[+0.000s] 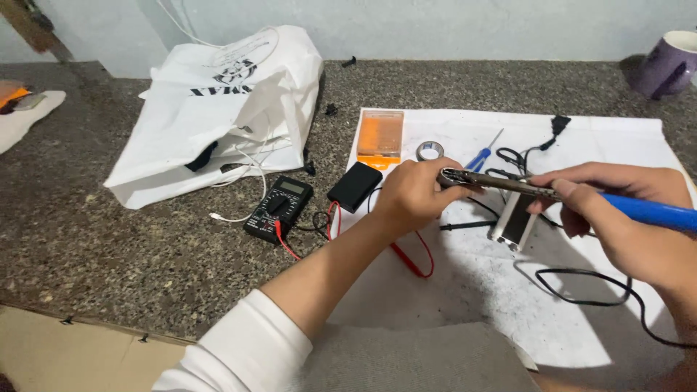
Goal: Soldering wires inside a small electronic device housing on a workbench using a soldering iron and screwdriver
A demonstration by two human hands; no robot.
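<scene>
Blue-handled soldering iron (581, 197) gripped in right hand (624, 218), fingers wrapped around the handle near the metal shaft, barrel pointing left across the white paper sheet (508, 312). Left hand (415, 194) curled closed at the iron's tip, fingertips pinching something small there, too hidden to identify. Both hands raised just above the sheet, over a small silver rectangular device (514, 223) lying flat beneath the shaft.

Spread on speckled stone tabletop (109, 247): black multimeter (279, 207) left of the left hand, its red lead (410, 261) looping under the wrist. Black box (354, 186) just beside the multimeter, at the edge of the sheet. Orange plastic case (380, 136) further back, with a small roll of tape (430, 150) next to it and a blue-handled screwdriver (481, 156) just right of that. Black cable (595, 297) trailing across the sheet below the right hand; more black wiring (541, 141) behind the iron.

White carrier bag (225, 109) slumped at back left, white cord spilling from it. Purple mug (668, 65) in the far right corner, well apart from the work.
</scene>
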